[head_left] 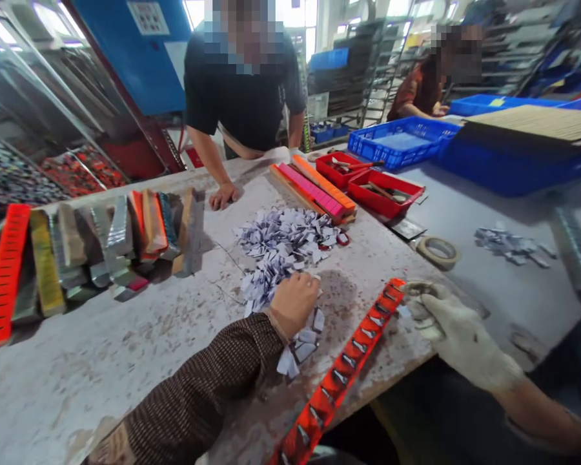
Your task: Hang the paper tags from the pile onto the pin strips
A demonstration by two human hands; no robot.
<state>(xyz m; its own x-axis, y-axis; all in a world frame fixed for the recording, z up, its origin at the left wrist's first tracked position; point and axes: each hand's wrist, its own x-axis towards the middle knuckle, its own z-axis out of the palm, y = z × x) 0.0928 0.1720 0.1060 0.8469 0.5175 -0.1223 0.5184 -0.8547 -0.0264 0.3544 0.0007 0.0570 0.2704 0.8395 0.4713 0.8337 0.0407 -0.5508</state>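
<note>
My bare left hand [296, 302], in a brown patterned sleeve, is closed over a heap of small white paper pieces [290, 236]. Its fingertips are hidden, so whatever they grip cannot be made out. On the right, my right hand [452, 332] wears a white glove, its fingers curled together. A small white paper piece [404, 311] shows at their tips, close to the far end of an orange-red strip [351, 361]. That strip lies slanted near the table edge, with a row of small dark metal clips along it.
Colourful slotted blocks [43, 265] line the left side. Ahead, a person leans one hand [224, 196] on the table [169, 336]. Pink and orange bars [314, 187], red trays [385, 194], a tape roll [436, 250] and blue crates [401, 139] stand beyond. Another person sits at back right.
</note>
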